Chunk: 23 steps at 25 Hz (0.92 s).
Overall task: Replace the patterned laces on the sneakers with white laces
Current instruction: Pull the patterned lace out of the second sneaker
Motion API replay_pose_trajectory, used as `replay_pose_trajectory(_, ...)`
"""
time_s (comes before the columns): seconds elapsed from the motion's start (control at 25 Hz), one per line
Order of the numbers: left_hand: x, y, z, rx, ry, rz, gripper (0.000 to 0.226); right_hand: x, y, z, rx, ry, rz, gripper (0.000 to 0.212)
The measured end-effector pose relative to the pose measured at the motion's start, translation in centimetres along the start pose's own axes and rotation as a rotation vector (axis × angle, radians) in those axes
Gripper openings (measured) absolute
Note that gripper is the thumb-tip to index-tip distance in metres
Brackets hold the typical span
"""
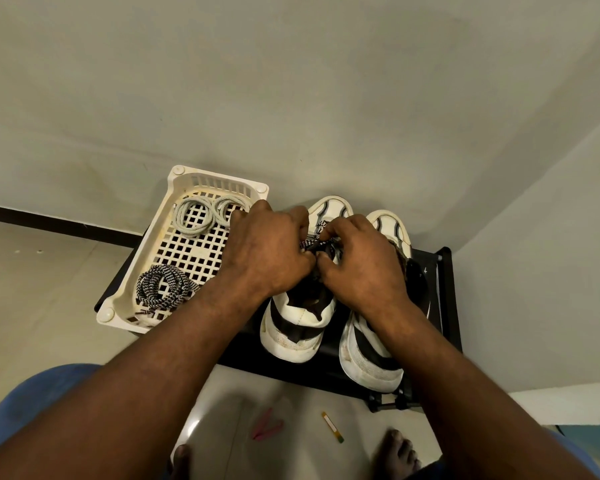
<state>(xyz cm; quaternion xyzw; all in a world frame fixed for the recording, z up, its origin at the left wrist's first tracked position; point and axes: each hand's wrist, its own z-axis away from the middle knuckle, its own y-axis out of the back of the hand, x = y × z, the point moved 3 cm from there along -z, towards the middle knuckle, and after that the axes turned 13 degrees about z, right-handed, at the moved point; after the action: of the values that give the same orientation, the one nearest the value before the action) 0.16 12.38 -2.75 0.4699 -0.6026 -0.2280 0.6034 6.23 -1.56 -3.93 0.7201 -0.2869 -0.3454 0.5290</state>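
Pinching the patterned lace (312, 243) w/ left hand (267, 251) & right hand (357, 261), over the sneaker (297, 327) under my grip. One removed lace (163, 285) lies coiled in basket (184, 174), left of grip. White laces (191, 216), same basket: unthreaded. Est. removal half done.

Surroundings outside the job

A cream perforated plastic basket (144, 244) sits left of the left grip (269, 251), on the low black rack (309, 374) that extends beneath both grips and past the right grip (361, 261). A dark item (418, 282) with a small white mark lies on the rack to the right of the right grip; its type cannot be determined. On the pale tiled floor (32, 289), nearer the person than the grips, lie a blurred pink object (265, 426) and a yellow strip (332, 427) with a green end. A black skirting band (49, 221) runs along the foot of the grey wall (291, 81), far left of the grips.
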Motion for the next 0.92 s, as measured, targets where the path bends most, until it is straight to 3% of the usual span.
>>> replay_pose_trajectory(0.16,-0.12,-0.44,0.29,0.045,0.016,0.16,0.025,-0.07,-0.08,-0.01,0.022,0.012,0.037,0.03)
replay_pose_trajectory(0.32,-0.26,-0.67,0.39,0.055,0.036,0.172,0.025,-0.32,0.24,0.03,0.079,0.005,0.047,0.011)
replay_pose_trajectory(0.4,-0.28,-0.57,0.28,0.05,0.049,0.166,0.025,-0.2,0.28,0.04,0.115,-0.046,0.002,0.004)
replay_pose_trajectory(0.56,-0.14,-0.33,0.26,0.054,0.08,0.2,0.023,0.54,0.11,0.06,0.177,-0.212,-0.187,0.01)
replay_pose_trajectory(0.76,-0.75,-0.67,0.41,0.067,0.096,0.271,0.023,0.39,-0.21,-0.2,0.066,-0.005,-0.167,0.02)
replay_pose_trajectory(0.92,-0.83,-0.78,0.68,0.097,0.067,0.262,0.026,0.12,-0.24,-0.28,0.11,0.036,-0.063,0.009)
